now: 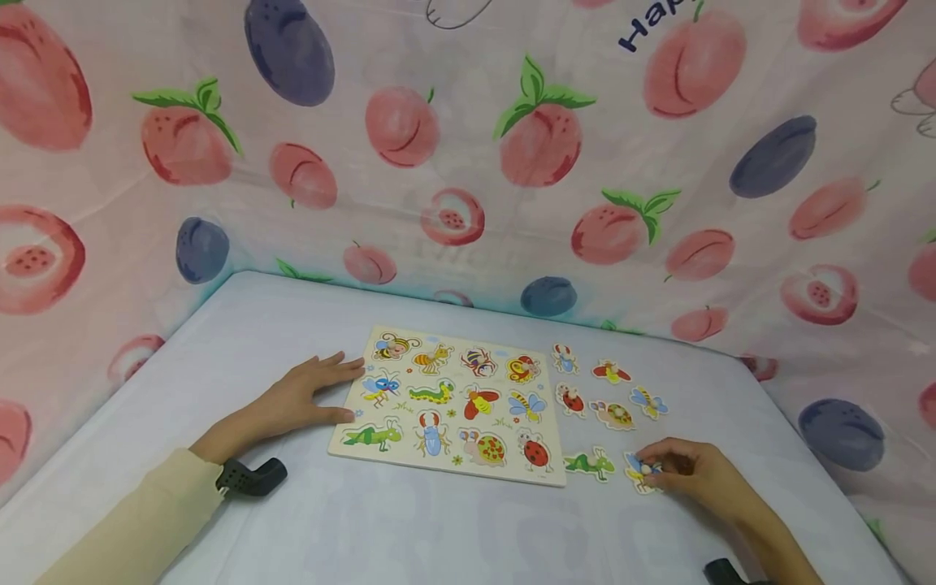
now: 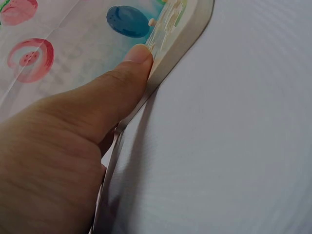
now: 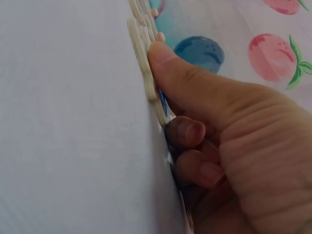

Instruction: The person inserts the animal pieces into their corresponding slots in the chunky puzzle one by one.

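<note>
A wooden insect puzzle board (image 1: 455,413) lies on the table, printed with bugs. My left hand (image 1: 296,398) rests at its left edge, fingers spread and fairly straight. In the left wrist view the thumb (image 2: 117,83) presses on the rim of the board (image 2: 183,41). At the right, my right hand (image 1: 691,475) pinches a blue and yellow mosquito puzzle piece (image 1: 634,475) between thumb and fingers, low over the table. The right wrist view has the thumb on the wooden piece (image 3: 144,63), its other fingers curled. A green grasshopper piece (image 1: 595,465) lies between board and right hand.
Right of the board lie several loose pieces: a stag beetle (image 1: 564,359), a red-winged bug (image 1: 611,372), a ladybug (image 1: 570,400), a snail (image 1: 613,414) and a dragonfly (image 1: 648,402). A fruit-printed cloth (image 1: 468,146) hangs behind the white table (image 1: 409,528).
</note>
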Tool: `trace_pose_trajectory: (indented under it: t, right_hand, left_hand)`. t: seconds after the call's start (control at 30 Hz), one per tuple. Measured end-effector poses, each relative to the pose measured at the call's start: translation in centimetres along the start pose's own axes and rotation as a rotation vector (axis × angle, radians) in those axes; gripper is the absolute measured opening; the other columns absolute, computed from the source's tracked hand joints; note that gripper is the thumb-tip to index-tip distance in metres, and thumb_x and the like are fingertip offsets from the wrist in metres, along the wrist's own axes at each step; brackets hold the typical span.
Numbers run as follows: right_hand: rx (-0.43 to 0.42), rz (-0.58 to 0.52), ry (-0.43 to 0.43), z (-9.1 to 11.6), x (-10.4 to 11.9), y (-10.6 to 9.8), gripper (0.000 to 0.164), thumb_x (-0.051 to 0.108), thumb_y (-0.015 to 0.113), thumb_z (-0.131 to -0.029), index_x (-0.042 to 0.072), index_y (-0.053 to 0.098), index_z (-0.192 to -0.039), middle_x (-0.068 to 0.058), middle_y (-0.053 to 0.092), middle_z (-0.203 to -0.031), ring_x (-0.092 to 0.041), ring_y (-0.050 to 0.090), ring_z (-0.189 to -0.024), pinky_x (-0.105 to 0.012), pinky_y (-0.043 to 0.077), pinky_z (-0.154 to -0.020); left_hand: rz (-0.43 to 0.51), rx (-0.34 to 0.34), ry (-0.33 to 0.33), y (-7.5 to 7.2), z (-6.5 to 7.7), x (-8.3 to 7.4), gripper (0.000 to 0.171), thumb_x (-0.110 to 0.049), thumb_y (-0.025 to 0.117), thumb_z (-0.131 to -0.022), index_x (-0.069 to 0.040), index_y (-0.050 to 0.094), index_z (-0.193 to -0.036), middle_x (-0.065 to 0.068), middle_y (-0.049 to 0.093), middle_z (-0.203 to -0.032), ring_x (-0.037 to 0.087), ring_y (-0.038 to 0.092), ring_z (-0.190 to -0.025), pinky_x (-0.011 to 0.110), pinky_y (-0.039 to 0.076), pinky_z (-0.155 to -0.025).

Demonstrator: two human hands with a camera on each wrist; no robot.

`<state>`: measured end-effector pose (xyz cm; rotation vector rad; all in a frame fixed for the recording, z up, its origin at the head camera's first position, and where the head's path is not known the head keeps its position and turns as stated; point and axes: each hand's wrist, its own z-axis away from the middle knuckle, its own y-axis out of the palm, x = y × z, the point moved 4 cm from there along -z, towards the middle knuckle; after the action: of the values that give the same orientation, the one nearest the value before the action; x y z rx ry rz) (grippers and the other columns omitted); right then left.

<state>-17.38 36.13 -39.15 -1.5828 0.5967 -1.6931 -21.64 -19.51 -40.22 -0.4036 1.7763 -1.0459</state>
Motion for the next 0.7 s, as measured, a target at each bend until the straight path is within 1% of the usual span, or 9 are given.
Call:
trace_pose_trajectory:
  t: [0.1,0.33,0.6,0.7]
  right_hand:
    - [-0.011,0.027,-0.009,0.00,0.02,0.08,0.029,0.032,0.082,-0.074,0.021,0.074,-0.100,-0.002,0.060,-0.086,-0.017,0.052,-0.075,-0.025,0.042,-0.059]
    - [-0.011,0.028,-0.042,0.00,0.31,0.26,0.018,0.027,0.080,-0.076,0.024,0.076,-0.094,0.003,0.067,-0.096,-0.016,0.058,-0.082,-0.023,0.051,-0.070]
    - [-0.008,0.054,-0.081,0.03,0.72,0.46,0.016,0.022,0.079,-0.078,0.022,0.076,-0.095,0.004,0.067,-0.098,-0.013,0.058,-0.084,-0.022,0.051,-0.072]
    - [-0.017,0.058,-0.078,-0.01,0.74,0.51,0.016,0.021,0.079,-0.078,0.024,0.076,-0.094,0.004,0.067,-0.097,-0.013,0.058,-0.084,-0.022,0.051,-0.072]
  left_hand:
    - [-0.006,-0.002,0.004,0.06,-0.01,0.09,0.077,-0.050,0.072,-0.080,-0.009,0.049,-0.141,0.002,0.041,-0.148,0.034,0.024,-0.141,0.055,0.010,-0.113]
    - [-0.014,-0.009,0.006,0.17,-0.07,0.39,0.077,-0.052,0.071,-0.080,-0.010,0.049,-0.141,0.002,0.041,-0.148,0.034,0.023,-0.141,0.055,0.010,-0.113]
    - [-0.018,-0.010,0.021,0.35,-0.12,0.44,0.077,-0.051,0.071,-0.080,-0.010,0.049,-0.141,0.002,0.041,-0.148,0.034,0.024,-0.140,0.055,0.011,-0.113]
    - [-0.021,-0.013,0.025,0.35,-0.12,0.44,0.076,-0.051,0.072,-0.080,-0.009,0.049,-0.140,0.003,0.041,-0.148,0.034,0.025,-0.140,0.055,0.011,-0.113]
